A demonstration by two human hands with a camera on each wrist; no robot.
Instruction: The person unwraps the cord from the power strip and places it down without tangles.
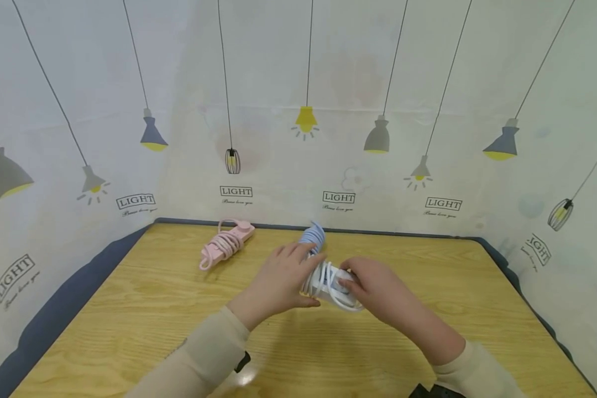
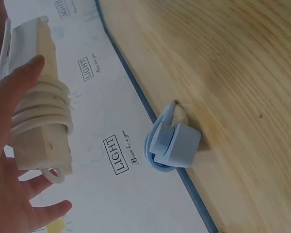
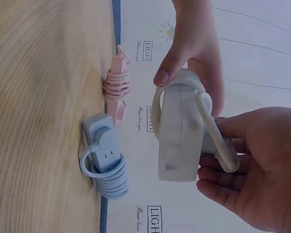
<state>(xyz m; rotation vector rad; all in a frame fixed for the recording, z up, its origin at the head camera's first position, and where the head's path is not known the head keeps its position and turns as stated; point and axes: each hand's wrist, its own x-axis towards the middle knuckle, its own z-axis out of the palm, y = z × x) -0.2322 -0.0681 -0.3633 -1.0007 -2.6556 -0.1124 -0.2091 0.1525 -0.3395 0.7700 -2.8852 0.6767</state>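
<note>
A white power strip (image 1: 319, 281) with its cord wound round it is held up over the table between both hands. My left hand (image 1: 286, 276) grips the wrapped end, its thumb along one side in the left wrist view, where the cord coils (image 2: 43, 109) show. At the other end, my right hand (image 1: 380, 290) pinches the white plug (image 3: 211, 145), which sits against the strip's face with its cord looping out. Behind the left hand lies a light-blue power strip (image 1: 313, 236), its own cord coiled about it, partly hidden in the head view.
A pink power strip (image 1: 226, 246) with a wound cord lies at the back left of the wooden table (image 1: 144, 309). A pale cloth (image 1: 278, 210) printed with lamps hangs behind and along both sides, with a dark blue border at the table's edge.
</note>
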